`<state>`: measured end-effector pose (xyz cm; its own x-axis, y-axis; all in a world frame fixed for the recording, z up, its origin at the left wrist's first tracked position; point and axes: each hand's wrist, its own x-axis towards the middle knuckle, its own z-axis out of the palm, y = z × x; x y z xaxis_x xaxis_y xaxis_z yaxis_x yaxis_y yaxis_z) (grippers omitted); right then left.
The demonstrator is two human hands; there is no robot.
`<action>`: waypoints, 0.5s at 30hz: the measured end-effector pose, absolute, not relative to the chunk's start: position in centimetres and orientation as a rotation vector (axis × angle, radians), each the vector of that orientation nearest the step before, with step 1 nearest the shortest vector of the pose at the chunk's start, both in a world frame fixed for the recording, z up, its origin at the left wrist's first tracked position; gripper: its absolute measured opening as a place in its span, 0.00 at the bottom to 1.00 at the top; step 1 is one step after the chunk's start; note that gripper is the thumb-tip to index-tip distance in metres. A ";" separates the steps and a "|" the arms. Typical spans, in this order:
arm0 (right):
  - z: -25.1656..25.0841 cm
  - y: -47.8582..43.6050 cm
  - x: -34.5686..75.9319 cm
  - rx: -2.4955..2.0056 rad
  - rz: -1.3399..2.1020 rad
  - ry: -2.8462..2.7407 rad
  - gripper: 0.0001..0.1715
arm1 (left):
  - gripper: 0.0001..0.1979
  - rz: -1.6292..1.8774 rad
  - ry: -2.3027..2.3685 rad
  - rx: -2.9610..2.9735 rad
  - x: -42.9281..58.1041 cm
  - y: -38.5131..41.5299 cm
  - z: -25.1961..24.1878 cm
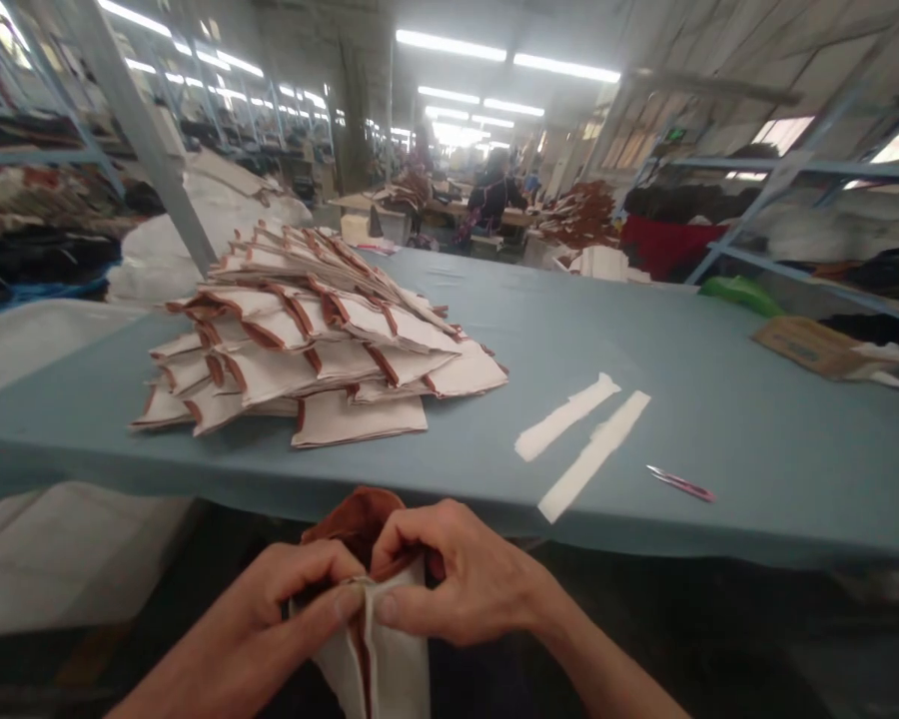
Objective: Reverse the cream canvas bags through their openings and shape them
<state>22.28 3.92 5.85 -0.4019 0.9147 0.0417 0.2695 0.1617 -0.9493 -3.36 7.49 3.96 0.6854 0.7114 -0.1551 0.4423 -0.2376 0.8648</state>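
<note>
Below the table's front edge, my left hand (307, 594) and my right hand (453, 579) pinch a cream fabric piece with rust-brown lining (401, 659). Thumbs and fingers of both hands meet close together at its upper edge. A slit or fold with brown showing runs down from between the thumbs. Above the fingers the brown lining bulges open. Parts of the piece are hidden behind my hands. On the table lies a large heap of similar folded cream pieces with brown edges (277, 355), stacked in overlapping layers.
Two white strips (591, 454) and small pink-handled thread snips (681, 484) lie on the blue-green table (486, 300). A cardboard box (816, 348) and a green object (741, 293) sit at the right. Racks stand on both sides. A person (494, 190) sits farther back.
</note>
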 end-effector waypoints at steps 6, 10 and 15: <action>5.4 3.8 22.2 -1.093 1.273 -1.797 0.07 | 0.27 0.271 0.861 1.871 -2.0 8.1 4.6; 5.2 4.5 22.4 -1.053 1.346 -1.756 0.08 | 0.28 0.231 0.855 1.939 -1.2 8.2 5.4; 3.9 4.7 22.5 -1.120 1.213 -1.796 0.19 | 0.26 0.425 0.874 1.967 -1.6 7.7 3.3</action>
